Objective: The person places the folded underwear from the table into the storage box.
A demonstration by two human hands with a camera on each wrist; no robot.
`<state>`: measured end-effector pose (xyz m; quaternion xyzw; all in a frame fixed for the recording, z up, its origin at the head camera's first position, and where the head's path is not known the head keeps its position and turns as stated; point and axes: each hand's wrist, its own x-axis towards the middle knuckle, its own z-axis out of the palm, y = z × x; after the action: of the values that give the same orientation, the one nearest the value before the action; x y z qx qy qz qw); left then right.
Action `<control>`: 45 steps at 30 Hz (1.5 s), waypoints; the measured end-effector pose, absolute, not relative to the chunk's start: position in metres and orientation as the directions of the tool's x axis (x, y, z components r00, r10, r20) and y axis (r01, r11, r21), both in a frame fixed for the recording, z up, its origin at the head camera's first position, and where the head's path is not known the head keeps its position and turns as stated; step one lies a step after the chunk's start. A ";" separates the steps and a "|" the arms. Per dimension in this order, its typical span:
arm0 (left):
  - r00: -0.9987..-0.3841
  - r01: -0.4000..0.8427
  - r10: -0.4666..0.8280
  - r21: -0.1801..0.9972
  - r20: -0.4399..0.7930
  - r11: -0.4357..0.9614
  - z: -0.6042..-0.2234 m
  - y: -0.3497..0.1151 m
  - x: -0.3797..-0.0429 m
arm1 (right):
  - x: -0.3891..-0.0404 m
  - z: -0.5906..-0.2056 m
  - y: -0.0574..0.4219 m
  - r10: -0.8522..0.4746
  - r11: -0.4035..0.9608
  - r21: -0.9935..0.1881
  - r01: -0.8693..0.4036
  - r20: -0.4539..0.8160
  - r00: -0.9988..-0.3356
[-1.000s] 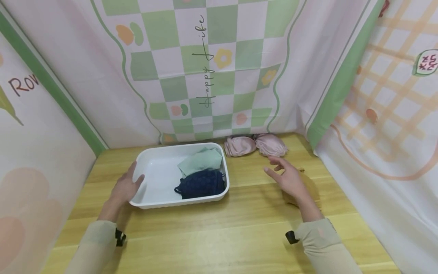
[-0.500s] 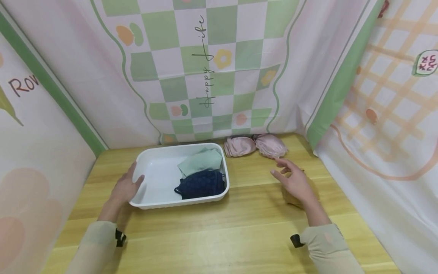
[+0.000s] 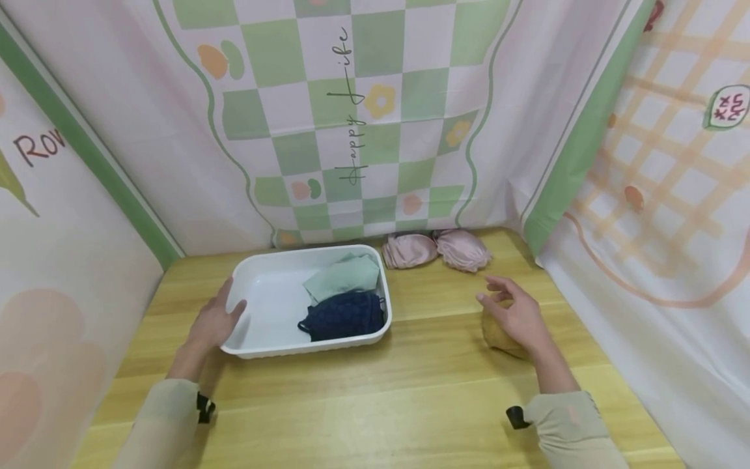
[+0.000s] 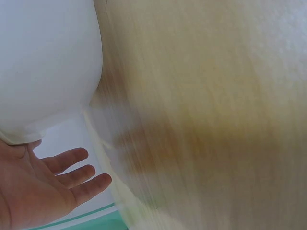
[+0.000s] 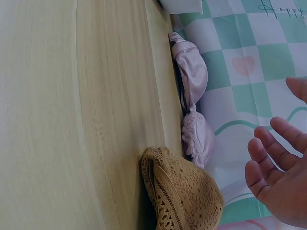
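Observation:
At the left end of the white tray (image 3: pixel 263 348), my left hand (image 3: pixel 212 319) grips the rim, thumb over the inside. The left wrist view shows its other fingers (image 4: pixel 79 179) stretched out below the rim. My right hand (image 3: pixel 518 316) hovers with loosely bent fingers over a tan lace bra (image 3: pixel 497 335), partly covering it in the head view. The right wrist view shows the bra's openwork cup, with the hand holding nothing. Inside the tray's right half lie a pale green folded garment (image 3: pixel 346 277) and a navy folded garment (image 3: pixel 346 316) with a small strap loop.
A pink satin bra (image 3: pixel 463 249) lies at the back of the wooden table (image 3: pixel 351 410), right of the tray. Behind it hangs a green-and-white checked curtain (image 3: pixel 381 143), with further cloth hangings at both sides.
My right hand has drawn back to the right and toward me, from near the pink bra to over the tan bra. The left hand and the tray have stayed in place.

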<state>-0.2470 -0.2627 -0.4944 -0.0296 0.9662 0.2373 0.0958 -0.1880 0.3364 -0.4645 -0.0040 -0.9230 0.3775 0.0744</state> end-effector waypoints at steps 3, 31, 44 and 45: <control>-0.980 -0.101 -0.011 0.455 -0.197 0.885 -0.494 -0.262 -0.247 | -0.186 -0.464 0.338 0.071 0.711 -0.702 -0.039 0.127 -0.989; -0.985 -0.082 -0.004 0.451 -0.172 0.889 -0.494 -0.263 -0.245 | -0.172 -0.465 0.354 0.100 0.730 -0.683 -0.012 0.124 -0.987; -0.978 -0.119 -0.025 0.449 -0.208 0.885 -0.495 -0.262 -0.247 | -0.164 -0.464 0.363 0.120 0.739 -0.674 0.025 0.094 -0.988; -0.978 -0.118 -0.025 0.449 -0.208 0.886 -0.495 -0.262 -0.247 | -0.163 -0.464 0.364 0.120 0.739 -0.674 0.026 0.093 -0.988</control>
<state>-0.2470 -0.2621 -0.4948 -0.0371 0.9660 0.2363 0.0983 -0.1632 0.3643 -0.4641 -0.0392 -0.9301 0.3594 0.0653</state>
